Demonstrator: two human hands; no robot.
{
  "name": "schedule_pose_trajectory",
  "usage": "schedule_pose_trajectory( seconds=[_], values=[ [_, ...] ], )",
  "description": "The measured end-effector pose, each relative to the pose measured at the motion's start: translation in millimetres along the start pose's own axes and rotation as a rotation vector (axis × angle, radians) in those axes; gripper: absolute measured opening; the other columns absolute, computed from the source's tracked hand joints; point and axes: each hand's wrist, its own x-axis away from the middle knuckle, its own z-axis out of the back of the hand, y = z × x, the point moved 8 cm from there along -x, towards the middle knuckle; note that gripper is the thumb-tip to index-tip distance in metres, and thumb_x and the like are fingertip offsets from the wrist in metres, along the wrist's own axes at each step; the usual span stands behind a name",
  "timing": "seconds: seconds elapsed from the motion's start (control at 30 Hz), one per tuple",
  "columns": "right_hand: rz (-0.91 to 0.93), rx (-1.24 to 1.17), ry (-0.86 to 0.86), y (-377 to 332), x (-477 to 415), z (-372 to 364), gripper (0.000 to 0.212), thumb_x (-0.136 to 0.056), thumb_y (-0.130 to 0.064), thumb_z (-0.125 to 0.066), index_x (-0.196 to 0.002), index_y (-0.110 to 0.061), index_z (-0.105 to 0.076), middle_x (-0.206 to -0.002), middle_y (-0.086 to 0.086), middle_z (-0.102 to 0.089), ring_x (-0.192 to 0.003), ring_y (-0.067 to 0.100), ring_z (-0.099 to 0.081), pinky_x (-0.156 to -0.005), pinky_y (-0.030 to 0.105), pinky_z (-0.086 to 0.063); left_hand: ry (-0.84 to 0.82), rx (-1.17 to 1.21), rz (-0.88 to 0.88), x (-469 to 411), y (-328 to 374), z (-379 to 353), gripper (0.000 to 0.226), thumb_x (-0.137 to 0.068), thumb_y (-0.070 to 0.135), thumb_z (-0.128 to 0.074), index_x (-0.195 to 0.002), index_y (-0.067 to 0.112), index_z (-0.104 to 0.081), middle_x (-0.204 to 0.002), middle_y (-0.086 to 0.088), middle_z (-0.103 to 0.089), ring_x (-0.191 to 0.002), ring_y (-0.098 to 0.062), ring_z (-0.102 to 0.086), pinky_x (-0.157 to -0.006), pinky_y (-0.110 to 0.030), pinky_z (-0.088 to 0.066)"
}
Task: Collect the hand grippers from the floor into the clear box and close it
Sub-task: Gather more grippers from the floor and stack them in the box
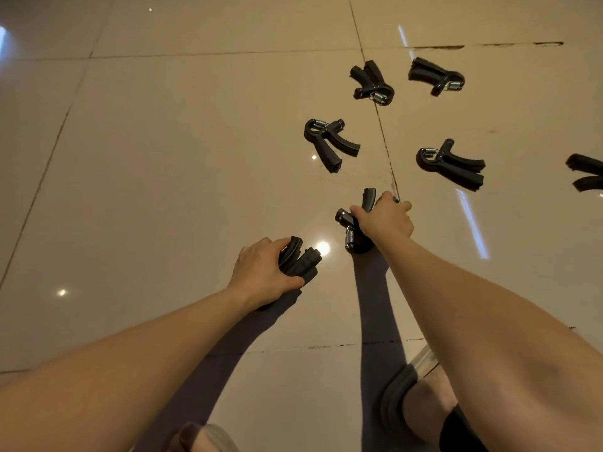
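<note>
Black hand grippers with steel springs lie scattered on the glossy tiled floor. My left hand [261, 272] is closed around one gripper [301, 261] near the middle, its handles sticking out to the right. My right hand [385, 220] grasps another gripper [350, 231] just beyond, spring end towards me. Loose ones lie further out: one at centre [328, 143], two at the back [372, 83] [435, 76], one on the right [452, 166], and one cut by the right edge [587, 172]. The clear box is out of view.
Beige floor tiles [182, 158] with dark grout lines fill the view, with ceiling light glare in spots. My foot in a dark slipper [401, 396] rests at the bottom right, and my other foot [202, 438] shows at the bottom edge.
</note>
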Motion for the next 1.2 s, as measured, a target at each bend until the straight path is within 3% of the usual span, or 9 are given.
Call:
schedule_pose_trajectory(
  seconds=[0.1, 0.23, 0.3, 0.4, 0.57, 0.67, 0.83, 0.97, 1.2],
  values=[
    [-0.033, 0.016, 0.006, 8.6, 4.9, 2.3, 0.072, -0.084, -0.053, -0.07, -0.136, -0.01, -0.044, -0.13, 0.018, -0.046, -0.082, 0.028, -0.051, -0.065, 0.035, -0.043, 0.001, 0.035, -0.012, 4.7, 2.9, 3.4, 0.072, -0.068, 0.052, -0.08, -0.132, 0.03, -0.057, -0.101, 0.0, -0.06, -0.095, -0.024, -0.059, -0.083, -0.034, -0.045],
    [-0.055, -0.007, -0.035, 27.1, 26.8, -1.0, 0.088, -0.078, -0.05, -0.077, -0.141, -0.007, -0.033, -0.131, 0.019, -0.049, -0.1, 0.031, -0.057, -0.07, 0.037, -0.045, -0.022, 0.083, 0.006, 14.9, 5.2, 4.9, 0.078, -0.067, 0.051, -0.082, -0.137, 0.031, -0.055, -0.103, 0.001, -0.062, -0.098, -0.024, -0.061, -0.089, -0.037, -0.051],
    [-0.078, -0.111, -0.04, 37.4, 38.5, 7.4, 0.092, -0.076, -0.048, -0.077, -0.141, -0.008, -0.027, -0.13, 0.019, -0.051, -0.109, 0.034, -0.059, -0.074, 0.038, -0.047, -0.039, 0.13, 0.006, 20.1, 12.4, 6.7, 0.083, -0.067, 0.052, -0.083, -0.141, 0.032, -0.052, -0.106, 0.003, -0.062, -0.099, -0.022, -0.062, -0.09, -0.037, -0.052],
    [-0.095, -0.279, -0.068, 51.3, 57.9, 32.1, 0.097, -0.066, -0.046, -0.077, -0.141, -0.019, -0.021, -0.123, 0.017, -0.054, -0.1, 0.036, -0.063, -0.078, 0.046, -0.06, -0.069, 0.264, 0.017, 27.4, 29.8, 10.8, 0.086, -0.068, 0.049, -0.085, -0.144, 0.032, -0.048, -0.107, 0.006, -0.065, -0.096, -0.017, -0.064, -0.088, -0.036, -0.054],
    [-0.156, -0.594, -0.084, 98.5, 118.4, 100.0, 0.089, -0.055, -0.038, -0.079, -0.129, -0.026, -0.032, -0.114, 0.015, -0.058, -0.092, 0.037, -0.068, -0.065, 0.046, -0.062, -0.147, 0.486, 0.003, 58.5, 80.0, 18.6, 0.089, -0.068, 0.043, -0.088, -0.145, 0.027, -0.048, -0.11, 0.0, -0.064, -0.098, -0.021, -0.065, -0.097, -0.042, -0.053],
    [-0.227, -0.795, -0.017, 139.3, 173.4, 147.0, 0.067, -0.074, -0.026, -0.076, -0.125, -0.018, -0.033, -0.106, 0.019, -0.06, -0.086, 0.034, -0.071, -0.06, 0.04, -0.061, -0.243, 0.566, -0.056, 88.9, 126.0, 29.9, 0.084, -0.074, 0.033, -0.088, -0.147, 0.023, -0.046, -0.113, -0.005, -0.063, -0.095, -0.022, -0.066, -0.086, -0.034, -0.049],
    [-0.352, -0.911, 0.175, 210.5, 293.4, 233.1, 0.072, -0.068, -0.027, -0.073, -0.131, -0.006, -0.046, -0.105, 0.021, -0.068, -0.079, 0.029, -0.07, -0.04, 0.03, -0.054, -0.373, 0.538, -0.189, 160.5, 207.0, 63.4, 0.076, -0.076, 0.025, -0.087, -0.14, 0.014, -0.049, -0.104, -0.006, -0.065, -0.084, -0.017, -0.067, -0.059, -0.024, -0.044],
    [-0.455, -0.962, 0.3, 263.7, 394.0, 288.1, 0.077, -0.056, -0.033, -0.072, -0.127, -0.007, -0.055, -0.103, 0.022, -0.07, -0.074, 0.031, -0.073, -0.05, 0.034, -0.057, -0.498, 0.415, -0.308, 229.2, 270.8, 69.8, 0.05, -0.072, 0.029, -0.089, -0.107, 0.005, -0.063, -0.101, -0.014, -0.066, -0.078, -0.019, -0.062, -0.06, -0.028, -0.048],
    [-0.606, -0.967, 0.419, 344.7, 530.0, 306.7, 0.04, -0.08, -0.036, -0.067, -0.112, -0.012, -0.068, -0.1, 0.018, -0.074, -0.078, 0.027, -0.072, -0.056, 0.029, -0.057, -0.705, 0.27, -0.51, 342.9, 359.7, 27.6, 0.057, -0.075, 0.031, -0.086, -0.119, 0.008, -0.058, -0.095, -0.009, -0.065, -0.076, -0.019, -0.064, -0.055, -0.026, -0.044]
  ],
)
